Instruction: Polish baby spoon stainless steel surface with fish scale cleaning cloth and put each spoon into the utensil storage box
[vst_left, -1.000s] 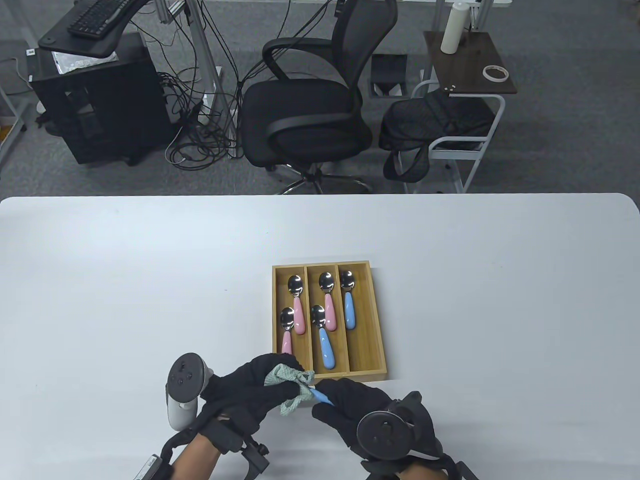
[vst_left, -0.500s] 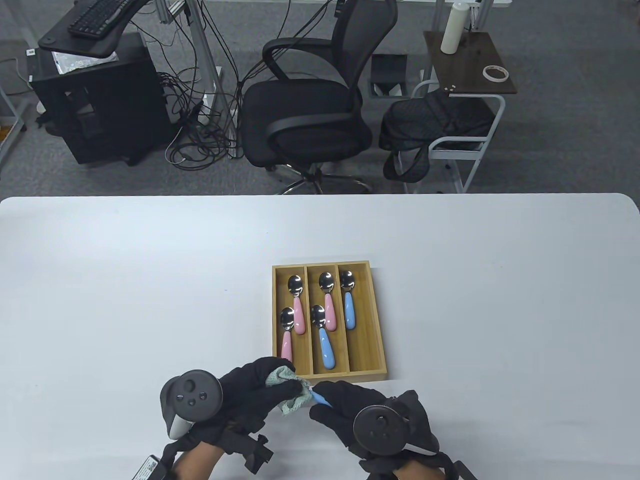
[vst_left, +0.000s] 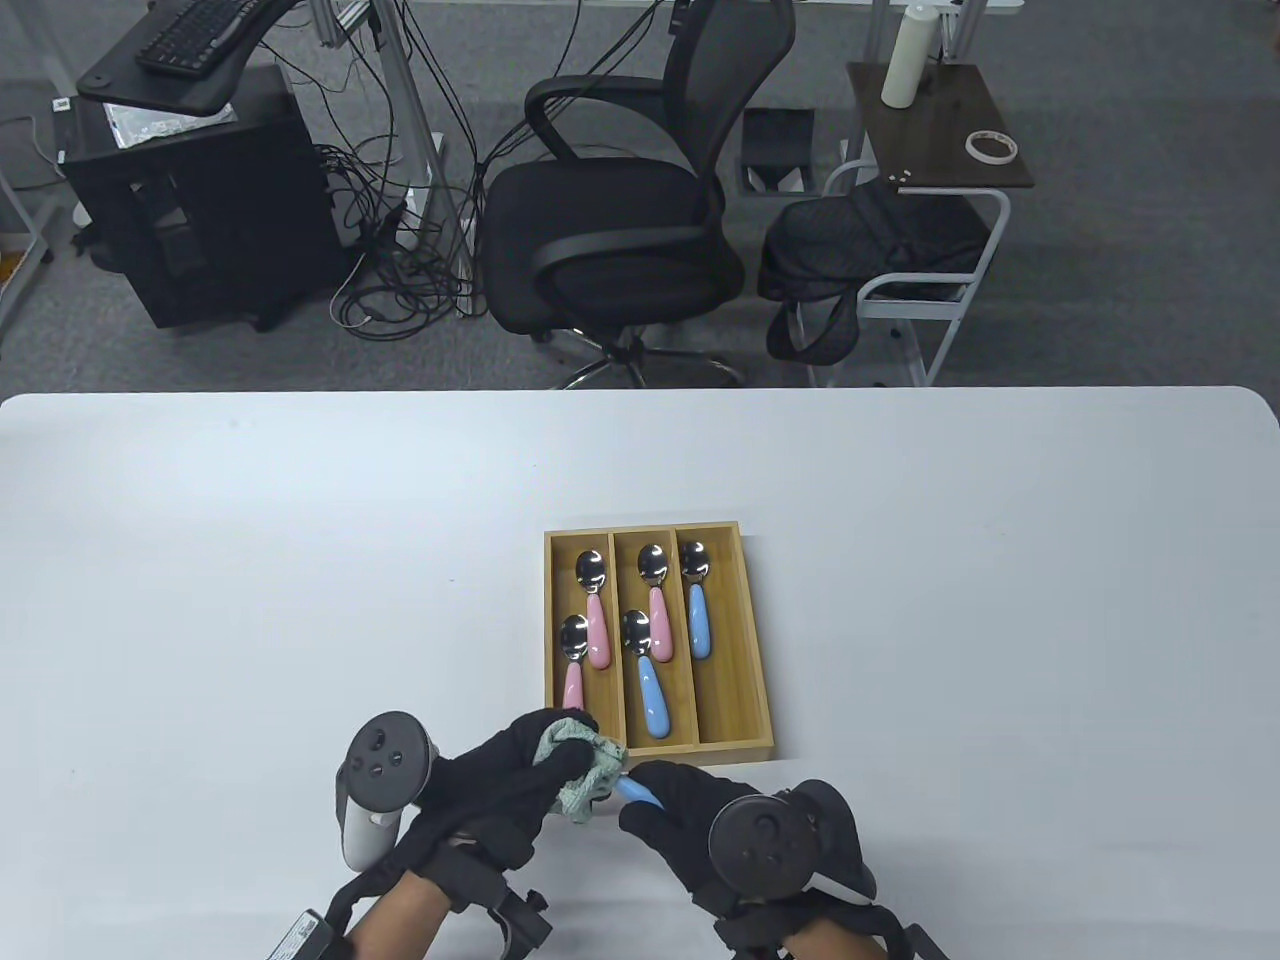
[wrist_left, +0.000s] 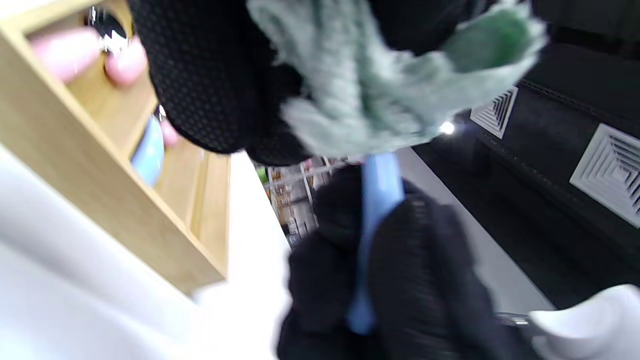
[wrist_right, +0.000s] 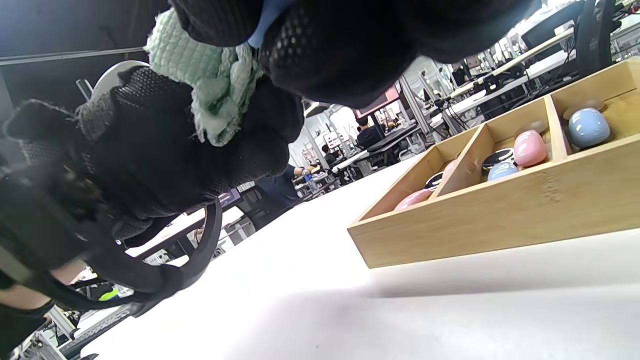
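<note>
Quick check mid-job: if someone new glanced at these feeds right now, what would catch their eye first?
Probably the two gloved hands at the table's near edge: the left hand bunches a green cloth over the end of a blue-handled spoon gripped by the right hand. Just beyond them sits the wooden storage box, with five pink and blue spoons spread over its three compartments.

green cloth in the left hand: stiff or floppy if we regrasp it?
Probably floppy: the cloth bunches in folds inside the left hand and wraps the blue-handled spoon. Likely light, since a loose corner hangs free in the left wrist view. Its waffled weave suggests decent grip rather than slip.
</note>
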